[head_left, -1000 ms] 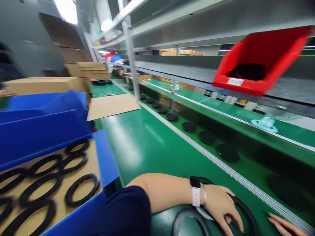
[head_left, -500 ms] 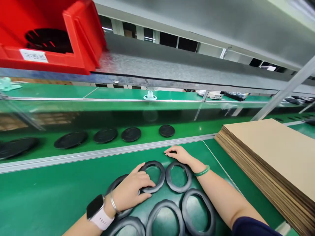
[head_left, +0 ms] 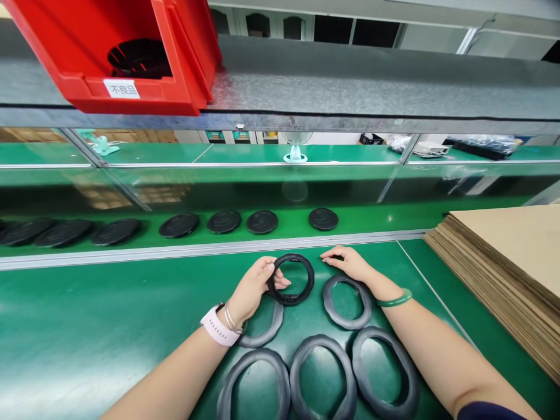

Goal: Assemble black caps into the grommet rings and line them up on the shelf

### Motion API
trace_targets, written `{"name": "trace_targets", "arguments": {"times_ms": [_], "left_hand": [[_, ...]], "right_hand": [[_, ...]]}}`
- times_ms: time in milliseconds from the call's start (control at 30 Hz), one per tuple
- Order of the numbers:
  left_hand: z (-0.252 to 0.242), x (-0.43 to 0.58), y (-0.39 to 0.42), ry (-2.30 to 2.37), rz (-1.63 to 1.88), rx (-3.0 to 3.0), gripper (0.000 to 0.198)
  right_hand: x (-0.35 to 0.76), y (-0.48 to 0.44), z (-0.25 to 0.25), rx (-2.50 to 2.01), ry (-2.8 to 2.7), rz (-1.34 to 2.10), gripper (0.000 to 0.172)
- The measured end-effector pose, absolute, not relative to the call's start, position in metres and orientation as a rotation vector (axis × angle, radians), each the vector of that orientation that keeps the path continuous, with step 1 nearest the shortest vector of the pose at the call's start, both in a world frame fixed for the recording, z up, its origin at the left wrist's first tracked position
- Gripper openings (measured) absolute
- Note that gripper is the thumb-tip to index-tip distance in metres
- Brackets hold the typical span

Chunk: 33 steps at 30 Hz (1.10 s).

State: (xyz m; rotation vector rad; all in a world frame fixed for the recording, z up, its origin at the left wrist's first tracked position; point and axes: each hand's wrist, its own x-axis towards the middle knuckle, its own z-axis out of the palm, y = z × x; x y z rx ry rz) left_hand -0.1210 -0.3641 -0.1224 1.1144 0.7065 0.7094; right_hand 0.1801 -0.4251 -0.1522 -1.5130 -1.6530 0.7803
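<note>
Nearest, below both wrists, three oval rings (head_left: 321, 339) lie flat on the green counter (head_left: 109, 326), and a fourth ring (head_left: 269, 333) lies partly under the left wrist. The left hand (head_left: 254, 286) has thumb and fingers clamped on the left rim of a black ring (head_left: 310, 283). This ring is lifted and tilted up, extending rightward from that hand into the gap between the hands. It looks matt, rubbery and nearly round. The right hand (head_left: 350, 265) rests flat just right of it, fingers apart, holding nothing. Another flat ring (head_left: 345, 324) lies by its wrist. Beyond the fingertips, black discs (head_left: 261, 221) line a belt under a red bin (head_left: 131, 96).
</note>
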Motion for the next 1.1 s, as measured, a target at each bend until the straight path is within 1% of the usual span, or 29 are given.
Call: {"name": "trace_targets", "arguments": {"times_ms": [433,533,667,733,800,900,933,1000,1100], "left_hand": [[-0.122,-0.121,-0.365,0.702,0.709,1.090,0.037],[-0.122,-0.122,-0.364,0.678,0.666,1.156,0.047],[-0.126,-0.127,-0.361,0.552,0.560,1.275,0.065],[-0.128,-0.130,-0.361,0.526,0.490,1.393,0.067],[-0.129,-0.130,-0.362,0.531,0.430,1.633,0.057],[-0.125,-0.127,-0.369,0.402,0.306,2.097,0.033],[-0.123,-0.126,-0.372,0.313,0.253,2.222,0.030],[-0.120,-0.124,-0.377,0.176,0.161,2.387,0.029],[-0.119,-0.122,-0.378,0.145,0.064,2.486,0.029]], "right_hand": [[0.179,-0.425,-0.151,-1.520,-1.652,0.769,0.027],[0.179,-0.424,-0.154,-1.520,-1.650,0.761,0.028],[0.178,-0.423,-0.155,-1.513,-1.649,0.734,0.027],[0.178,-0.423,-0.154,-1.498,-1.648,0.718,0.027],[0.177,-0.423,-0.152,-1.479,-1.648,0.708,0.026],[0.176,-0.423,-0.150,-1.465,-1.631,0.708,0.024],[0.176,-0.423,-0.150,-1.462,-1.622,0.717,0.024],[0.176,-0.422,-0.151,-1.454,-1.606,0.742,0.025],[0.178,-0.420,-0.155,-1.441,-1.602,0.749,0.023]]}}
